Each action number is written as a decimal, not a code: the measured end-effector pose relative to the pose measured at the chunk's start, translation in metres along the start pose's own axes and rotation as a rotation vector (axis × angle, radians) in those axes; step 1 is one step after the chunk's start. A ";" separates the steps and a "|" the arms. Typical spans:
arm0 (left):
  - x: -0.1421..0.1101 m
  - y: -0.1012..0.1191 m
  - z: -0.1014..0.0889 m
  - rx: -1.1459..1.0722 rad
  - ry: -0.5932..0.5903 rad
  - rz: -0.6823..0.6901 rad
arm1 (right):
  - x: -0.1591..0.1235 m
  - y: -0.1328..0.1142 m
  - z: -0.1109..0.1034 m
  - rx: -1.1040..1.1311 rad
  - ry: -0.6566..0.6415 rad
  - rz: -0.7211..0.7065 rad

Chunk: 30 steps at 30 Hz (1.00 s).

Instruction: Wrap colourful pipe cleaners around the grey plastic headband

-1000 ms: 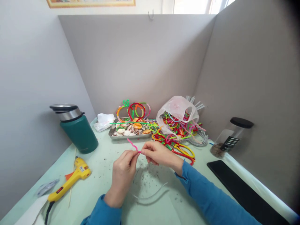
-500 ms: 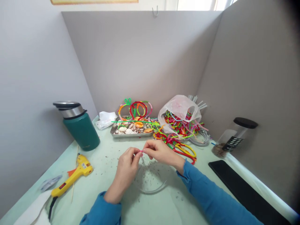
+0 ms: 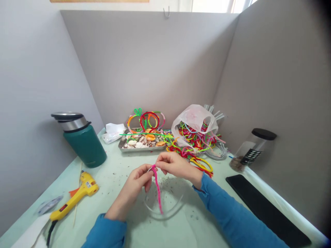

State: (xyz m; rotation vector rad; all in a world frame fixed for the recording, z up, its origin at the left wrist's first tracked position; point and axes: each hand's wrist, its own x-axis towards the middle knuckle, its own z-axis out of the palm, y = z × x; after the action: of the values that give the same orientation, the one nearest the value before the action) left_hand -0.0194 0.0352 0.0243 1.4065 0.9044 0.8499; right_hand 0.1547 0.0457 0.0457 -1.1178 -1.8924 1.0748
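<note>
My left hand (image 3: 137, 181) pinches one end of a thin, pale translucent hoop (image 3: 169, 210), which hangs open in a curve above the table. A bright pink pipe cleaner (image 3: 158, 193) meets the hoop at my left fingertips, with its loose tail dangling down. My right hand (image 3: 172, 165) is closed on the pink pipe cleaner's upper part, its fingertips close to the left ones. The exact contact between pipe cleaner and hoop is partly hidden by fingers.
Behind my hands stand a metal tray (image 3: 141, 149) of shells with pipe-cleaner-wrapped hoops (image 3: 150, 121) and a plastic bag (image 3: 192, 113) of pipe cleaners. A yellow glue gun (image 3: 74, 198) and green bottle (image 3: 86, 146) lie left. A jar (image 3: 250, 153) and black strip (image 3: 263, 206) are right.
The pink pipe cleaner's tail now hangs down in view, where only a small pink bit showed between the fingertips. My left hand has turned and shifted slightly left; the view has moved a little.
</note>
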 end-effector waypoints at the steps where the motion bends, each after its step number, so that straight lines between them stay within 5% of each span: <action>1: 0.000 -0.001 0.000 0.101 0.042 0.057 | 0.000 0.000 0.000 0.020 0.001 0.016; 7: 0.002 -0.010 0.001 0.718 0.356 0.448 | 0.002 0.004 0.002 0.085 -0.003 0.059; 16: -0.002 -0.010 0.003 0.779 0.423 0.516 | 0.003 0.007 0.004 0.037 0.017 0.063; 30: 0.008 -0.011 -0.004 -0.266 0.156 -0.181 | 0.001 0.005 0.007 -0.085 0.002 0.010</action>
State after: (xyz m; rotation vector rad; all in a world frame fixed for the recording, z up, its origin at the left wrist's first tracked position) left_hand -0.0200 0.0441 0.0136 1.0237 0.9820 0.9137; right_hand 0.1497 0.0463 0.0384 -1.1761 -1.9487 1.0067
